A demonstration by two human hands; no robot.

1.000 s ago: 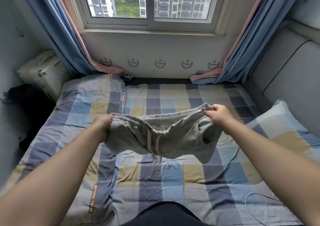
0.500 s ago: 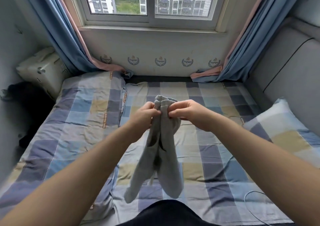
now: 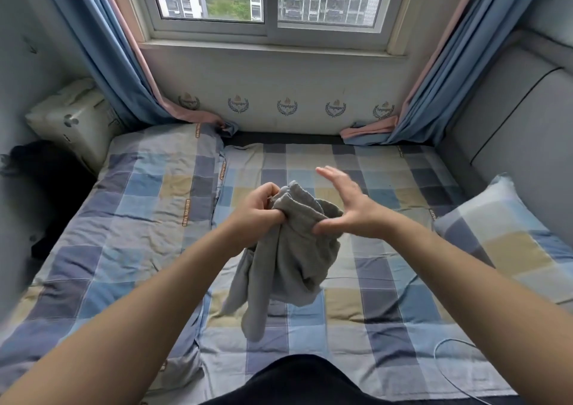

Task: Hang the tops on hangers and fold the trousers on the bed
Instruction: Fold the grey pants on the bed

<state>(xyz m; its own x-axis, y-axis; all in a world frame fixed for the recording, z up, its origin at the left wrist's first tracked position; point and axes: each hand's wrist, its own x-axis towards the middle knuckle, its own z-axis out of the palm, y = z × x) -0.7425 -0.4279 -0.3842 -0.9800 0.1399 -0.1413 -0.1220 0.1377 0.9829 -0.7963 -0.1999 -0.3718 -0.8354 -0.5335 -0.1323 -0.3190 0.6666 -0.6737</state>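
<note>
Nearest me, a thin cable (image 3: 446,347) loops on the checked bed (image 3: 124,249) at the right. Above the middle of the bed I see the grey trousers (image 3: 288,258) hanging bunched in the air, legs dangling and clear of the cover. My left hand (image 3: 257,210) grips their top edge in a curled fist. My right hand (image 3: 350,209) is spread just beside them, fingers straight, with only the thumb touching the cloth. A checked pillow (image 3: 502,234) lies right. Blue curtains (image 3: 124,72) frame the far window (image 3: 266,1).
</note>
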